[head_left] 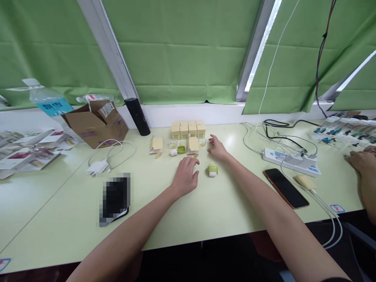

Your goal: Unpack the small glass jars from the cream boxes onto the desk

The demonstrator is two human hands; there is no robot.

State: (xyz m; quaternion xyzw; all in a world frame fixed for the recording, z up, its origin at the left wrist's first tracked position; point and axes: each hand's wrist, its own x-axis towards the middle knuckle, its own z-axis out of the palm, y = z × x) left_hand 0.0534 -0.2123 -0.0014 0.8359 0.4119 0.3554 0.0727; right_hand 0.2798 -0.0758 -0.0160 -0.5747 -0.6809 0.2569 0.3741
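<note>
My left hand point(185, 176) is over the table, thumb and curved fingers apart, holding nothing. It is just in front of an opened cream carton point(193, 145). My right hand point(216, 147) reaches farther forward with fingers spread and empty, beside a small clear plastic piece with a yellow ring point(202, 143). Between my forearms stands a small white case in a green cover with a loop on top point(212, 170). Left of the carton are a separate green cover point(181, 149) and a small white case point(173, 152). A second opened carton point(156, 145) stands farther left.
Several closed cream boxes point(188, 130) form a row at the back. To the left are a black cylinder point(137, 116), a cardboard box point(95, 124), a white charger point(98, 167) and a blurred-out dark object point(115, 199). A phone point(285, 188), power strip point(290, 161) and another person's hand point(364, 160) are right.
</note>
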